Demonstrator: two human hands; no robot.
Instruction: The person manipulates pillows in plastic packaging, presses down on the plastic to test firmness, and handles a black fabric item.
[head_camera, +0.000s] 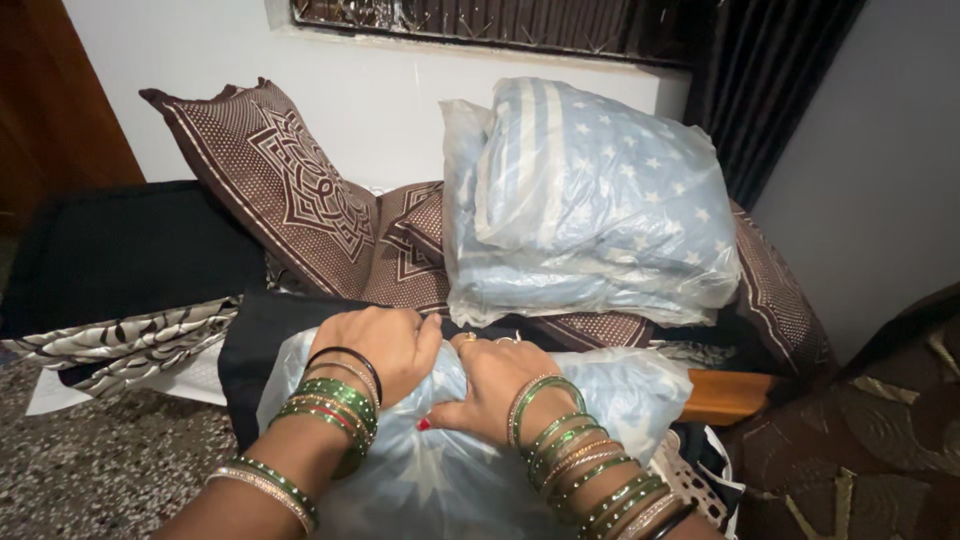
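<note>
Both my hands press down side by side on a clear plastic bag (430, 480) that holds folded light blue cloth, right in front of me. My left hand (385, 345) lies flat on the bag's far edge, fingers together. Close against it, my right hand (490, 385) lies with fingers curled onto the plastic. Green and gold bangles cover both wrists. Behind my hands a second plastic bag (585, 205) with blue star-patterned bedding rests on the brown cushions.
Brown patterned pillows (290, 190) lean against the white wall. A black cushion (120, 250) lies at the left over zebra-print fabric (130, 340). Dark curtains (770, 80) hang at the upper right, a patterned brown seat (880, 440) is at the right, and a wooden edge (725, 395) shows beside the bag.
</note>
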